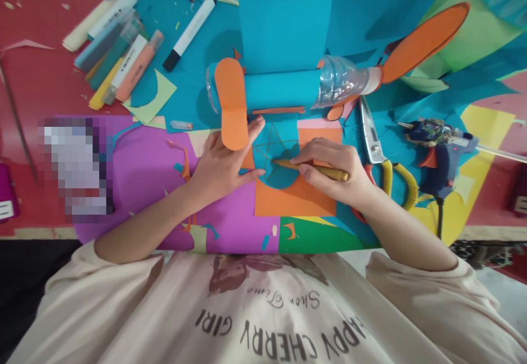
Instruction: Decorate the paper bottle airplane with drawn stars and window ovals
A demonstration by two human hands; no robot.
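Note:
My right hand [335, 169] grips a yellow-brown pencil [329, 172]; its tip rests on a blue paper piece [284, 172] with star lines drawn on it. Fingers stretched, my left hand [220, 163] lies flat at the left edge of that piece. An orange paper strip [234, 128] hides part of my left fingers. Beneath the blue piece shows a sheet of orange paper [296, 202]. Just beyond my hands lies a plastic bottle [340, 81] wrapped in blue paper, with orange paper shapes at both ends and an orange oval [426, 43] by its cap.
Scissors [373, 141] with yellow-wrapped handles and a blue glue gun [444, 163] lie at right. Several markers [119, 40] are grouped at upper left, near a black-capped marker [189, 32]. Purple paper [144, 161] and paper scraps cover the left side, beside a blurred-out object [78, 169].

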